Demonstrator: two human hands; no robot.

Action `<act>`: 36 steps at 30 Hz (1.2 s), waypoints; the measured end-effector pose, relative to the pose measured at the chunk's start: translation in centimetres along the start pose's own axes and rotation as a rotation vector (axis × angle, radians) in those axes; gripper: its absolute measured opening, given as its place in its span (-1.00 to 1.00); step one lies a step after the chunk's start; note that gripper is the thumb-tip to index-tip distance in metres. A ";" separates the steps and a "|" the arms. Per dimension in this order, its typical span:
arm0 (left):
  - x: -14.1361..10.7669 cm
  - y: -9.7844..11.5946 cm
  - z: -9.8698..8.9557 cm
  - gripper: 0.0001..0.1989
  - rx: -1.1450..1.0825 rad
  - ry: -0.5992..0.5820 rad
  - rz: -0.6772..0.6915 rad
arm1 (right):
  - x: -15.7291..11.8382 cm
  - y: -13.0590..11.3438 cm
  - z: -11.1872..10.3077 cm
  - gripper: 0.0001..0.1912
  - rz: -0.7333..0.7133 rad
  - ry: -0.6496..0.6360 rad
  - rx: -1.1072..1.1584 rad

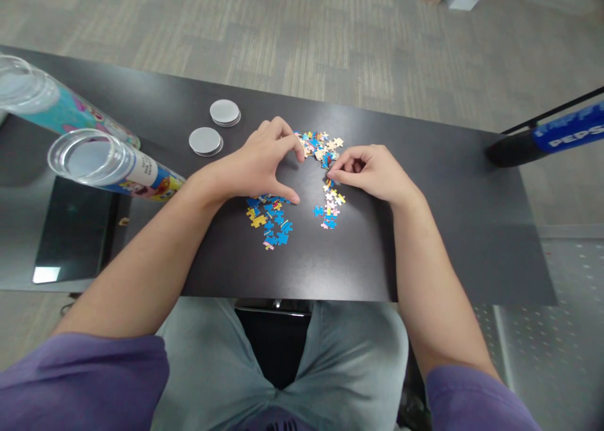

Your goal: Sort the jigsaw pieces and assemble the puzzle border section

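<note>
Jigsaw pieces lie in three loose groups on the dark table. The far group is mixed in colour, the near left group is mostly blue with some yellow, and the near right group is pink, yellow and blue. My left hand hovers over the top of the blue group, thumb and fingers spread with nothing between them. On the right, my right hand has its thumb and fingertips pinched together beside the far group's lower edge; what they hold, if anything, is too small to make out.
Two clear-topped tubes with cartoon prints, a nearer one and a farther one, stand at the left. Round grey discs lie in two stacks behind my left hand. A black tablet is at far left, a blue Pepsi object at far right.
</note>
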State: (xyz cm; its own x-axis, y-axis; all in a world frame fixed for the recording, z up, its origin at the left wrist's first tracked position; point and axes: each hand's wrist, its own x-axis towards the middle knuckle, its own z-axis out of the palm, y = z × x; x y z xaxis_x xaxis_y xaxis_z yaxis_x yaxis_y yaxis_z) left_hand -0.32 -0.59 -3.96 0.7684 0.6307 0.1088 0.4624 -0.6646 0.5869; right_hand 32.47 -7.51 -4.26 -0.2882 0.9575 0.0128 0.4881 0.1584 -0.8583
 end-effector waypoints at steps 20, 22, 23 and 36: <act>0.4 1.0 1.0 -0.67 -0.028 -0.016 -0.014 | 1.0 1.6 0.8 -0.84 -0.170 0.191 -0.172; 0.6 1.1 1.2 -0.72 0.009 0.039 -0.017 | 0.9 1.5 0.9 -0.88 -0.174 0.181 -0.144; 0.6 1.1 1.3 -0.74 0.023 0.061 -0.014 | 0.8 1.4 1.0 -0.89 -0.166 0.178 -0.125; 1.1 2.1 1.9 -0.90 -0.016 0.142 -0.021 | 1.3 0.3 2.5 -0.52 -0.097 0.117 0.268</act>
State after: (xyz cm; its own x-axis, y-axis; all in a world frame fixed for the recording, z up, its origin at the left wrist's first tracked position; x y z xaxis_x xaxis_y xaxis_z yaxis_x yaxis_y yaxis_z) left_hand 2.35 -2.10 -4.14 0.6879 0.6954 0.2080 0.4696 -0.6449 0.6030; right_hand 30.18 -6.87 -5.81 -0.2184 0.9648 0.1465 0.2236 0.1956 -0.9548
